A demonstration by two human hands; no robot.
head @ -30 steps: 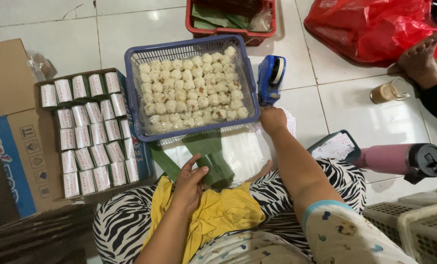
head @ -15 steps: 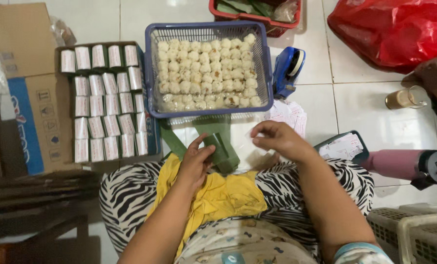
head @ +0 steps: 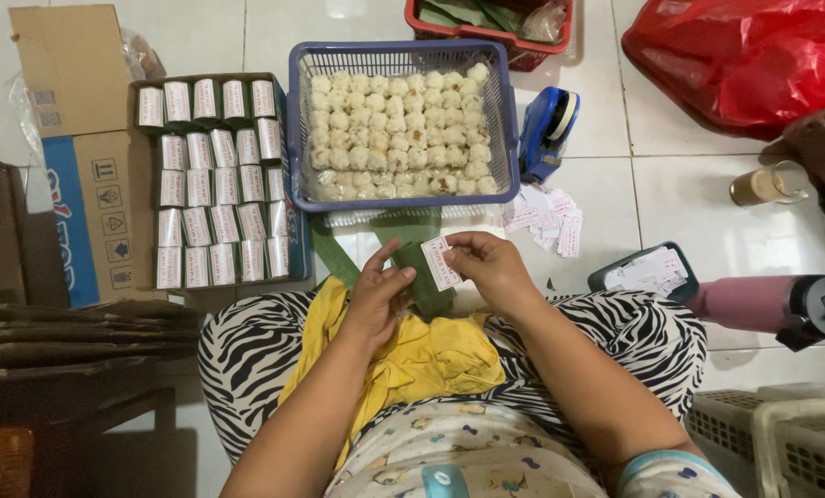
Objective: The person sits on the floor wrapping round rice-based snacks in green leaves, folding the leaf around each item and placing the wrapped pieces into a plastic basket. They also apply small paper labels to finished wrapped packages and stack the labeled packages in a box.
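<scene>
Small white paper label [head: 439, 263] with red print, pinched in the right hand [head: 492, 267] grip; left hand [head: 378, 297] fingers spread beside it

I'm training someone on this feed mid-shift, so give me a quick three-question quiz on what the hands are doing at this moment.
1. True or false: the right hand pinches a small white paper label.
2. What does the left hand rest on? A. the blue tape dispenser B. a folded green leaf strip C. the pink bottle
3. What fills the blue basket beyond the hands?

Key
1. True; the label sits at its fingertips, over the green leaf strip.
2. B.
3. Rows of small pale round food pieces.
</scene>
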